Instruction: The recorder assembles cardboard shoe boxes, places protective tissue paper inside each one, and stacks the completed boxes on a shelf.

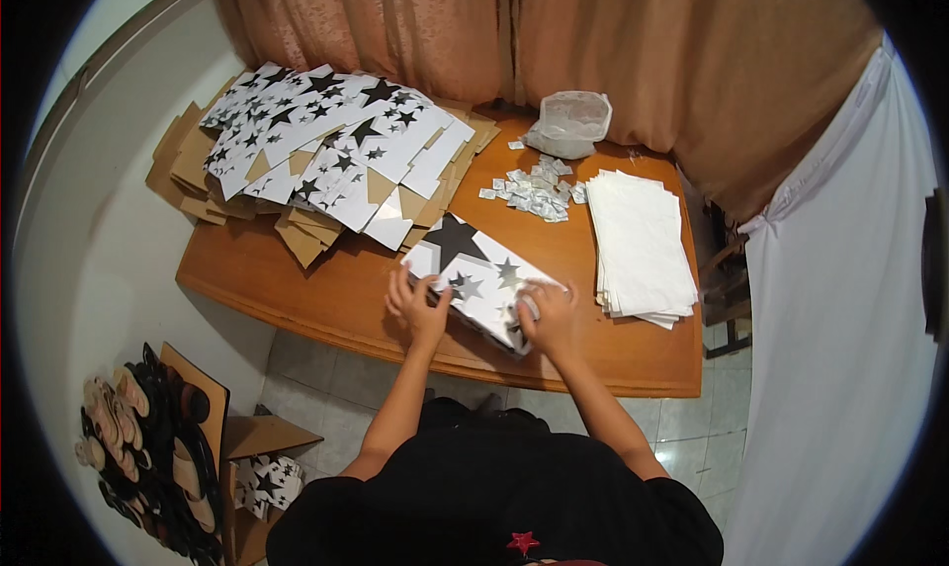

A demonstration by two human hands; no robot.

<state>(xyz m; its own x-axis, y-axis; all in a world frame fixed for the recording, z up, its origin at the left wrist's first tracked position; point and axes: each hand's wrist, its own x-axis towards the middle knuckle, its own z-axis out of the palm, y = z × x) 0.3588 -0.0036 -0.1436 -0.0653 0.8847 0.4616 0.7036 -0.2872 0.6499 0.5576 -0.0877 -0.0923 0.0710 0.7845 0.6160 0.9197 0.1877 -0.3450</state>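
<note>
Grip first: the left hand [423, 311] looks clamped on the near-left corner of a star-print box [474, 269], thumb and fingers both against it. The right hand [550, 319] is at the box's right end with its fingers bent over the top, but it's blurry, so whether it's actually pinching anything or just pressing, can't tell.

The box sits tilted to the viewer near the front edge of the wooden counter [247, 264], right between the two hands. As for progress, that one's clearly folded up into a box shape, star panel facing up. Whether it's fully closed is anyone's guess, since the near side is dark and half covered, and nobody could say from here what's inside.

Lots left, by the look of it. There's a big overlapping heap of flat star-print sheets [341, 161] at the back left, none of them folded up as far as it shows, with plain brown cardboard [183, 156] poking out around them. A loose pile of small packets [539, 192] lies in front of a clear plastic bag [578, 121], and a thick stack of white paper [643, 245] sits on the right. Down at lower left there's a bunch of shoes [127, 408], next to some more star-print pieces [269, 485]; folded or flat, hard to say.
</note>
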